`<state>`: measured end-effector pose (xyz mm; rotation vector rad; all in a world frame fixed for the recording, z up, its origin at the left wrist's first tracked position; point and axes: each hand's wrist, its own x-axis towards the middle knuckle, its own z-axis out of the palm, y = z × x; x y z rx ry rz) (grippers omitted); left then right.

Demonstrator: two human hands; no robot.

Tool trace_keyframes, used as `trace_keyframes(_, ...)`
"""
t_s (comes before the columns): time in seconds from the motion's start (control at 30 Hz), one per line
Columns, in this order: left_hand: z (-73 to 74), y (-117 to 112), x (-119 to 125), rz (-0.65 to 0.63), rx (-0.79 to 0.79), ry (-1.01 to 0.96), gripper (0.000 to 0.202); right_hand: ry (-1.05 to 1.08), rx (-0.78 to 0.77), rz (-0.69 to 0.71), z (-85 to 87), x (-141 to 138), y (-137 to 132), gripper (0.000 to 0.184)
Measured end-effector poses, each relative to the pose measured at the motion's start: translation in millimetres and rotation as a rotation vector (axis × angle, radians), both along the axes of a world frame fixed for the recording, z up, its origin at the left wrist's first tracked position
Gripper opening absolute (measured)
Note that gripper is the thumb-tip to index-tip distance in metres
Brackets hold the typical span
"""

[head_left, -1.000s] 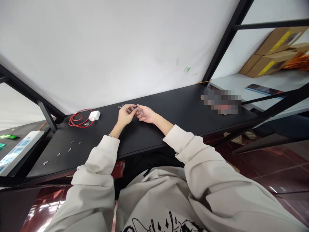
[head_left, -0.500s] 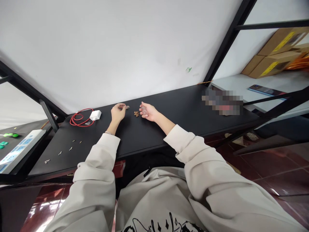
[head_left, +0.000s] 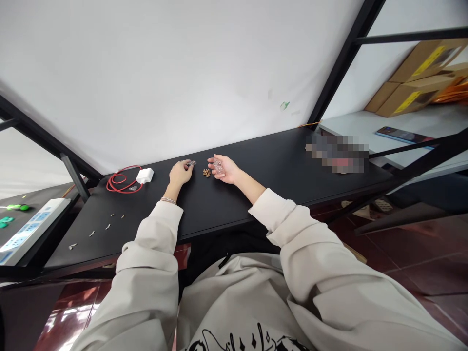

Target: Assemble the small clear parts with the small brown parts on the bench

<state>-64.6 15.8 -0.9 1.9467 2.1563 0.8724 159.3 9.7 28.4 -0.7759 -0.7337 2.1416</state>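
Observation:
My right hand point(head_left: 229, 169) is cupped palm up over the black tabletop, its fingers curled around several small clear pieces point(head_left: 219, 167) that look like beads. To the left, my left hand point(head_left: 180, 173) rests low on the table, thumb and fingers bent about a few more small clear, shiny pieces point(head_left: 192, 163). Just what shape these have is too small to tell. Between the two hands lies a little cluster of brown beads or chunks point(head_left: 206, 173), touched by neither hand.
A white charger point(head_left: 145, 175) with a coiled red cable point(head_left: 117, 181) lies left on the black table point(head_left: 278, 170). Small light scraps point(head_left: 92, 233) are scattered nearer the front left. A power strip point(head_left: 31, 234) stands beyond the left frame. A blurred-out object point(head_left: 338, 155) sits at the right.
My left thumb and fingers have parted slightly around the clear pieces, which show more between them. My right fingers have opened out a little to the left.

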Motion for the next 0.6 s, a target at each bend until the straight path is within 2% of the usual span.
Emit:
trace_keyframes(0.2, -5.9, 7.8, -1.7, -0.051, 0.085, 0.035, 0.027, -0.005, 0.029, -0.014, 0.3, 2.1, -1.8, 0.022)
trace_keyframes(0.33, -9.0, 8.3, -4.1, -0.084, 0.138, -0.002, 0.020, -0.037, 0.021, -0.023, 2.1, 2.7, -3.3, 0.025)
trace_keyframes(0.6, -3.5, 1.8, -0.4, -0.110, 0.185, 0.010, 0.015, -0.082, 0.006, -0.014, 4.3, 3.6, -4.2, 0.028)
